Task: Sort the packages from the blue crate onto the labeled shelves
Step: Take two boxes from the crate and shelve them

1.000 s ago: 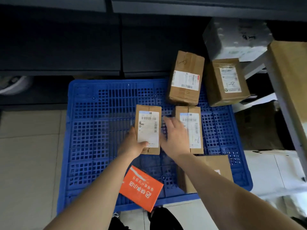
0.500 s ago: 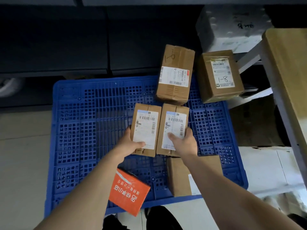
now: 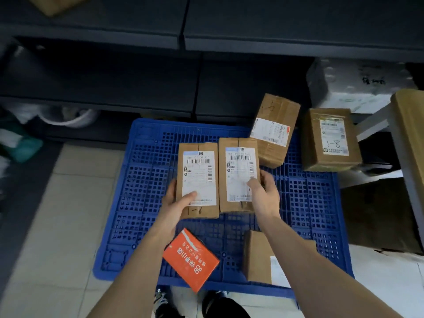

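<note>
head | hands: left (image 3: pixel 176 203) grips one box (image 3: pixel 198 180), right (image 3: pixel 263 193) grips another (image 3: pixel 238 175) | crate (image 3: pixel 146 203): five boxes

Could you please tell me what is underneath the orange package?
The orange package lies on the blue crate, its near corner overhanging the crate's edge above the floor tiles. The left forearm covers its upper left corner; nothing else shows beneath.

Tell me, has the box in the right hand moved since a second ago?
Yes. The right-hand box has shifted left across the blue crate, now beside the left-hand box.
</note>
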{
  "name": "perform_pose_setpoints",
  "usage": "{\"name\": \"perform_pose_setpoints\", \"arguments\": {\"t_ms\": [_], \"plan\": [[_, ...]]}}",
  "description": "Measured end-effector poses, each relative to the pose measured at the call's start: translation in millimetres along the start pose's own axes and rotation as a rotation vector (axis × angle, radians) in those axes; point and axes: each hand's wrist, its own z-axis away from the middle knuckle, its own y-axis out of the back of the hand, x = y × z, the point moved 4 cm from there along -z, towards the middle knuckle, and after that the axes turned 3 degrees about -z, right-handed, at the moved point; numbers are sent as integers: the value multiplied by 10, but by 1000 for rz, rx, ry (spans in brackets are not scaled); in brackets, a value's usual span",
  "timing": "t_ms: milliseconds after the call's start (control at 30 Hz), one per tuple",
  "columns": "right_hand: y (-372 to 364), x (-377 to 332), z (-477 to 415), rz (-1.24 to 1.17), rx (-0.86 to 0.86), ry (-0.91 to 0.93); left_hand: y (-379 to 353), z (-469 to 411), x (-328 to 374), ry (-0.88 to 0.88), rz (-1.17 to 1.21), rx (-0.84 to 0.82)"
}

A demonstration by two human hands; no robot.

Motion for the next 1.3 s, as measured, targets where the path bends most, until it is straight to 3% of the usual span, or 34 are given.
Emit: {"name": "perform_pose_setpoints", "arguments": {"t_ms": [267,400,667,967,1300], "plan": [[-788,-571,575,-85,-279,92,826,718,76,-100,172,159],[-1336,-720,1053,-16,-529,112,1333,1217,84,-180,283,194],[-2331,-938,2565,159,-936,354,2599,2410,-117,-265,449,417],[-3409,-782,4324,197,-1121,433,4111,4025,-410,-382,334,640],[-4420,-676,5965,177,-1410,490,5159,5280,-902,-427,488,888]]}}
